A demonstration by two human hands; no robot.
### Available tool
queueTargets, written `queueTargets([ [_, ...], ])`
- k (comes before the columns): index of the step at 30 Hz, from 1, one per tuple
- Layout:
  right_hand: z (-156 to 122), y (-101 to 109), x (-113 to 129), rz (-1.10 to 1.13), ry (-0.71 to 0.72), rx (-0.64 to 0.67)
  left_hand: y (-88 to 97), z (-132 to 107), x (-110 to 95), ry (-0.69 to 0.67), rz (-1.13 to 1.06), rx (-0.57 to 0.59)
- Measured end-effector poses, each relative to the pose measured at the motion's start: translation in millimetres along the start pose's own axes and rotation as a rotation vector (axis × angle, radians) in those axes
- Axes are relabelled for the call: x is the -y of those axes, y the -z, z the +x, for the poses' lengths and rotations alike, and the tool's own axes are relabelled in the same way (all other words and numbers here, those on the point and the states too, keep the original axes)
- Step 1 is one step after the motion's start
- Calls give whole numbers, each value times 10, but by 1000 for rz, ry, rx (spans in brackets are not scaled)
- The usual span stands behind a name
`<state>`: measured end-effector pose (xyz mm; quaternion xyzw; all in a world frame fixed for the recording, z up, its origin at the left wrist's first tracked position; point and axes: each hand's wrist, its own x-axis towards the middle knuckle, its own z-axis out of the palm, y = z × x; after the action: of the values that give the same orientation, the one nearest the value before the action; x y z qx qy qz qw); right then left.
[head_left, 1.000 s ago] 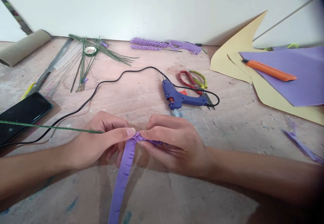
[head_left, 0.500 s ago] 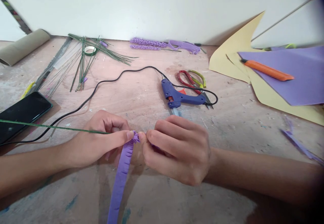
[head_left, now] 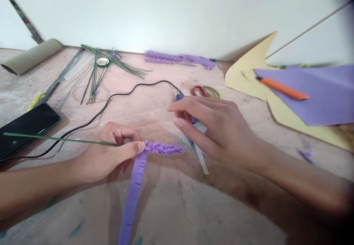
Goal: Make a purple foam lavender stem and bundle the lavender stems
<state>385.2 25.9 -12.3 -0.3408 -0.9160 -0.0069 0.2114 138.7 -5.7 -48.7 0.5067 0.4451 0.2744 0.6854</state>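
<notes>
My left hand (head_left: 116,152) pinches a green wire stem (head_left: 69,140) where a purple fringed strip (head_left: 132,197) is wound around it. The wound part forms a purple flower spike (head_left: 164,148) that sticks out to the right of my thumb. The rest of the strip, with cuts along one edge, hangs down toward the near edge of view. My right hand (head_left: 212,127) is over the blue glue gun (head_left: 179,96), fingers apart and curved, and hides most of it. A clear glue stick (head_left: 201,160) shows below that hand.
Red-and-yellow-handled scissors (head_left: 206,91) lie behind my right hand. A black cord (head_left: 110,96) crosses the table to the phone (head_left: 30,127). Green wires (head_left: 124,66), a tape roll (head_left: 103,62), a cardboard tube (head_left: 33,56) and finished purple spikes (head_left: 163,57) lie behind. An orange cutter (head_left: 284,88) rests on purple sheet (head_left: 323,101).
My right hand has let go of the purple spike and moved up and right over the glue gun. The spike now shows in full. My left hand keeps its pinch.
</notes>
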Motion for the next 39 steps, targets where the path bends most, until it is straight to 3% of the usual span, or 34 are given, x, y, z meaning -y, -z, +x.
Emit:
queueTargets([
  [3, -13, 159, -337, -191, -111, 272, -2, 20, 46, -12, -128, 18],
  [5, -86, 200, -523, -271, -110, 379, 0, 35, 66, -52, -193, 37],
  [11, -264, 120, -718, -290, -165, 459, 23, 52, 89, -90, -205, 69],
  [14, -219, 77, -663, -210, -232, 396, 15, 46, 102, -72, -228, 40],
  [18, -181, -18, -481, -38, -328, 93, 13, 20, 115, -62, -270, 23],
  [22, -261, -205, -218, 136, -284, -133, 33, 0, 110, -46, -232, 88],
  [25, -337, -330, -31, 345, -240, -247, 23, 6, 102, -35, -201, 71],
  [30, -404, -364, 112, 571, -149, -253, -11, 17, 88, -28, -60, -1],
  [36, -463, -256, 98, 670, -152, -120, -13, -8, 100, -42, -52, -11],
  [39, -498, -260, 113, 665, -81, -106, -14, -20, 117, -24, -41, -22],
])
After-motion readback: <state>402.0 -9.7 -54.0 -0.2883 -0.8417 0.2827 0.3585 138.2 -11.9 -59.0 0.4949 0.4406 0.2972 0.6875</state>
